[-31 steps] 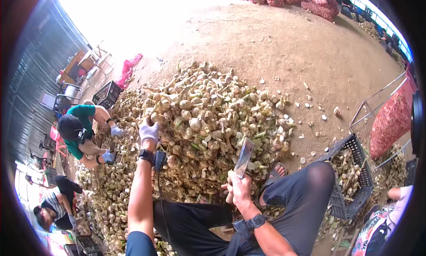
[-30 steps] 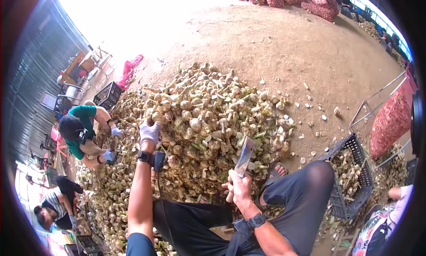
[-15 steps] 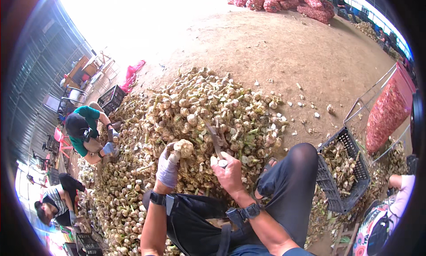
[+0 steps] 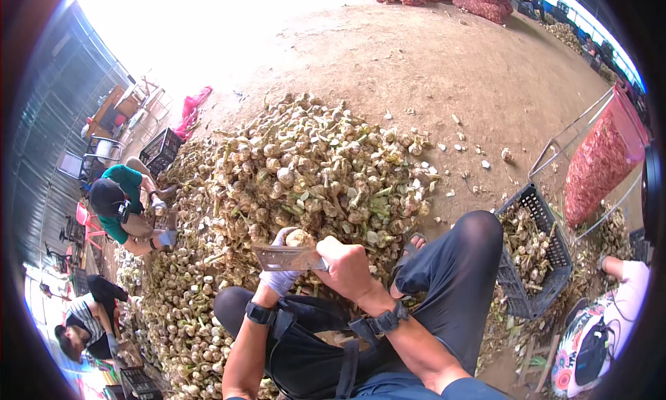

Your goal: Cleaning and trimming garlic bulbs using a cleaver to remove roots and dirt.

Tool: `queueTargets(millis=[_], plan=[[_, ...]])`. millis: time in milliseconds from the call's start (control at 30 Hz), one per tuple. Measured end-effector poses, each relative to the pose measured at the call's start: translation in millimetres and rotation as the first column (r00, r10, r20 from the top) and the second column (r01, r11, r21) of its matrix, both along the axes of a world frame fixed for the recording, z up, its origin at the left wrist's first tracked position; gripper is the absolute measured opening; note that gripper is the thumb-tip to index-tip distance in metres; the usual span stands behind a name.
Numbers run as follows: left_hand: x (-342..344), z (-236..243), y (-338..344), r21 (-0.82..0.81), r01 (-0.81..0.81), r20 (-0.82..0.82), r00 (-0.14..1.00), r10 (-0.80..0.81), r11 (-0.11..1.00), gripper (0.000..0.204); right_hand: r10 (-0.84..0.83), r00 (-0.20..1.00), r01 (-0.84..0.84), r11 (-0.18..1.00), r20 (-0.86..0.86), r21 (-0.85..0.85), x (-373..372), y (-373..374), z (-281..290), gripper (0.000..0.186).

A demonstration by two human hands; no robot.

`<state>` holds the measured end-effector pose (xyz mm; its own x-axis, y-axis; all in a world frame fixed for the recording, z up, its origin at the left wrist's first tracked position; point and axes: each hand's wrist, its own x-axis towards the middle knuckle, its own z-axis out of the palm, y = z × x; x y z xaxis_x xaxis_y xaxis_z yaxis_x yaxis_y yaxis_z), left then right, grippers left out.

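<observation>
My gloved left hand [image 4: 278, 275] is closed round a pale garlic bulb [image 4: 300, 238], partly hidden behind a cleaver. My bare right hand [image 4: 345, 268] grips the cleaver, whose flat metal blade [image 4: 283, 256] lies horizontally across my left hand, just under the bulb. Both hands are low in the middle, between my bent legs. A large heap of garlic [image 4: 312, 164] with stalks spreads in front of me and down along the left.
A black crate [image 4: 528, 304] with garlic trimmings stands right, beside a filled mesh sack [image 4: 593, 168] on a frame. Co-workers [image 4: 118, 195] sit left and at lower right [image 4: 617, 317]. A crate [image 4: 159, 150], chairs [image 4: 94, 154] and piled red sacks [image 4: 479, 5] stand farther off.
My left hand has come back from the heap toward me with a bulb. My right hand has swung the cleaver from upright to horizontal, across the left hand.
</observation>
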<state>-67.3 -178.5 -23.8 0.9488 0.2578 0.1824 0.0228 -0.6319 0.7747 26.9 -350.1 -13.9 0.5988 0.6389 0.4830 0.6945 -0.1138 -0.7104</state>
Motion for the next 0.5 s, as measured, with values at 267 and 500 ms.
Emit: queueTargets(millis=[267, 500], plan=[[8, -9, -5, -0.311, -0.083, -0.033, 0.997, 0.077, 0.947, 0.062, -0.090, 0.995, 0.094, 0.992, -0.047, 0.086, 5, 11, -30, 0.016], [11, 35, -36, -0.295, -0.216, -0.043, 0.976, 0.213, 0.931, 0.053, -0.559, 0.771, 0.524, 0.829, -0.305, -0.195, 45, -5, -115, 0.017]])
